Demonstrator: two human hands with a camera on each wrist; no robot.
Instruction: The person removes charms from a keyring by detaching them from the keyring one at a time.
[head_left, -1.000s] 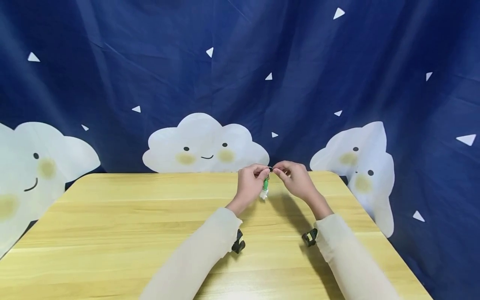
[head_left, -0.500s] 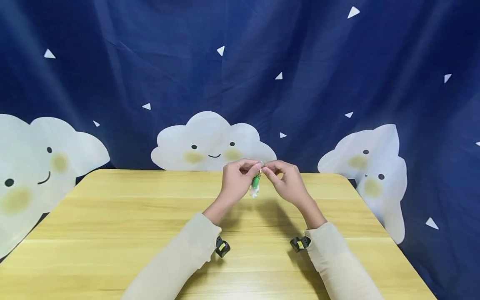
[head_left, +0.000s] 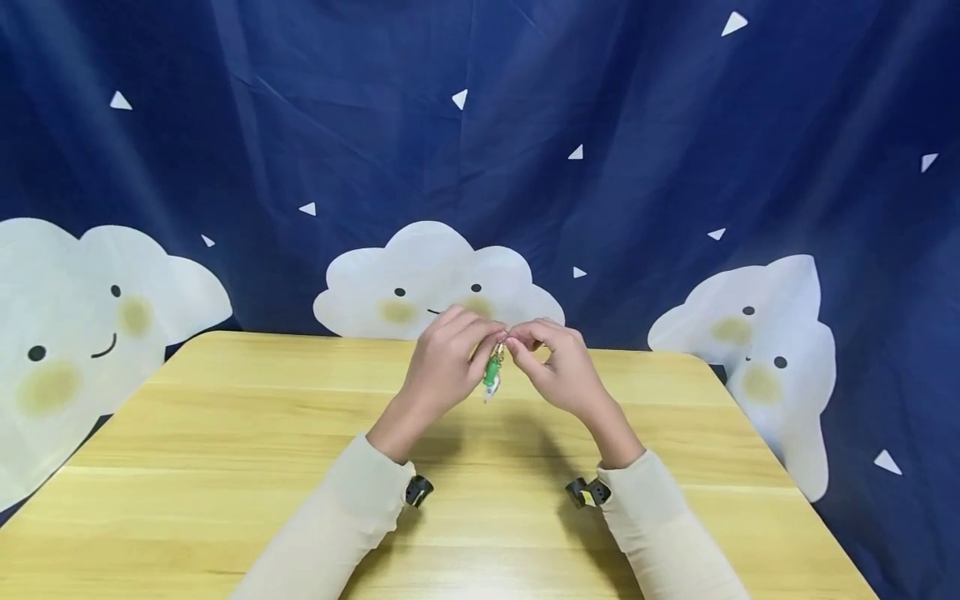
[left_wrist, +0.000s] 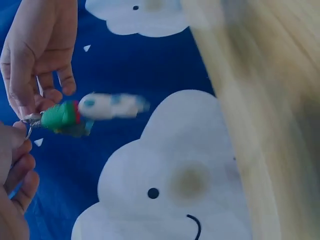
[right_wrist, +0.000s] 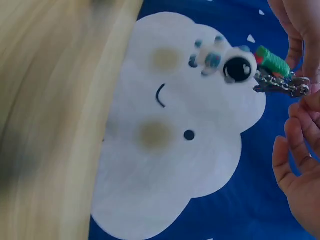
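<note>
A: What do I have above the counter (head_left: 225, 467)?

B: I see both hands raised over its far half. My left hand (head_left: 438, 367) and right hand (head_left: 558, 367) pinch the metal ring of a green-and-white keychain (head_left: 492, 377), which dangles between them.

A: Beyond that?

B: The blue cloud backdrop (head_left: 420, 275).

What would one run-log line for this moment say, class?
left hand: pinches keyring | right hand: pinches keyring | keychain figure: green-white, hangs between hands, above table
</note>
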